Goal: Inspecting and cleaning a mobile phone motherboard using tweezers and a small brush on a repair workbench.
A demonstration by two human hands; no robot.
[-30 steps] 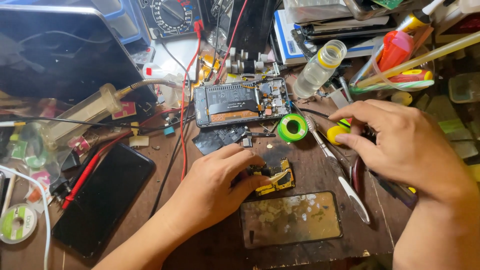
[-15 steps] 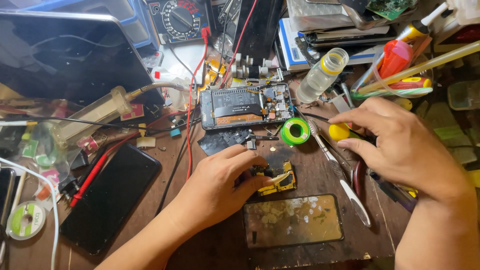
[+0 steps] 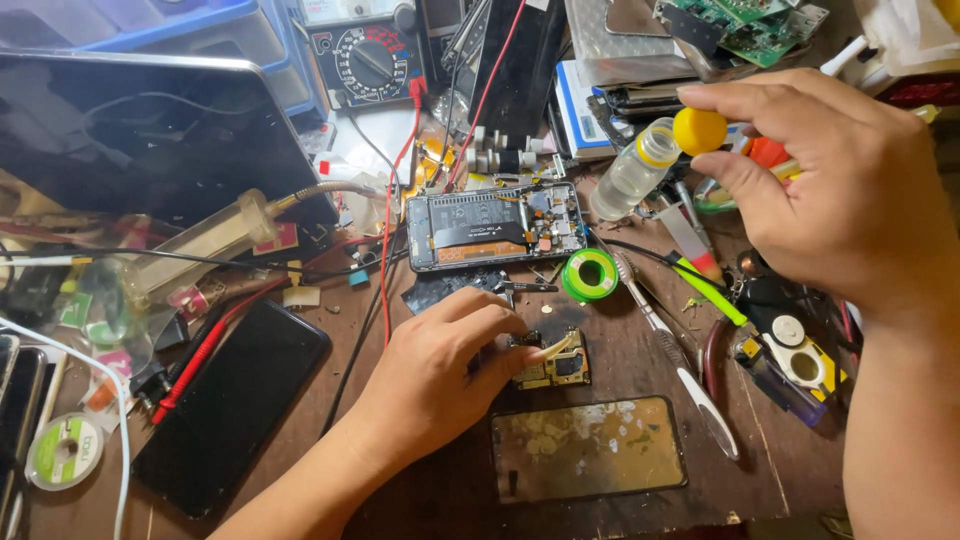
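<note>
— What had changed?
— The right hand (image 3: 840,190) had risen from the bench, fingertips pinched on a yellow-capped tool (image 3: 699,131) above the clear bottle (image 3: 632,172).
— And the other?
— The left hand (image 3: 440,375) stayed curled, pressing the small circuit board (image 3: 556,366) beside the green solder reel (image 3: 590,274).

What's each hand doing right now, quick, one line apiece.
Left hand: closed, fingers pinning a small circuit board to the table.
Right hand: closed on a tool with a yellow knob, raised.
</note>
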